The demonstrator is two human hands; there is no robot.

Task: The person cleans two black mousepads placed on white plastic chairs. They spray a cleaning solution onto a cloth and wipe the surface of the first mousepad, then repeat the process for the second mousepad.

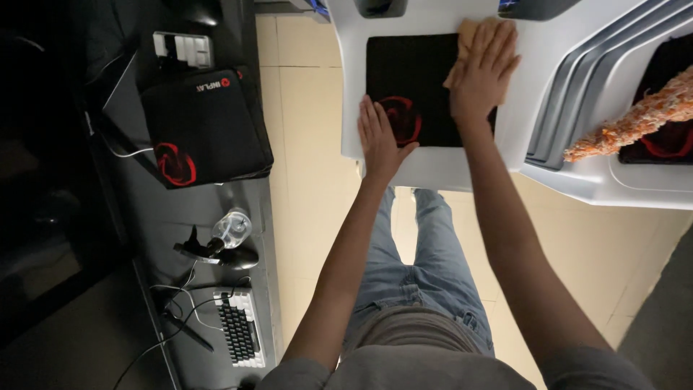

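Mouse pad (411, 79), black with a red swirl emblem, lies flat on the white tabletop (548, 87) at the 12 o'clock position of the view. A tan cloth (465, 40) rests on the pad's upper right corner.

Right hand (482, 72): palm down on the cloth, fingers extended and held close together, pointing toward 12 o'clock. The grip is flat and pinches nothing; it presses the cloth against the pad.

Left hand (380, 141): palm down on the lower left area of the pad, at 8 o'clock from the right hand, beside the red emblem. Fingers are straight and together, thumb spread to the right. The grip is open and flat, with nothing clamped.

Surrounding items:
- An orange and white fluffy duster (635, 119) lies at 3 o'clock from the hands, partly over a second black pad (668, 141) on the same white surface.
- A dark side counter (166, 238) runs along the 9 o'clock side, well apart from the hands across a tiled floor (310, 166).
- On that counter: a stack of black pads (202, 126) with red emblems, a clear spray bottle (229, 231) lying on its side, a black mouse (238, 256) just beside it, and a small keyboard (242, 328) with cables at 7 o'clock.
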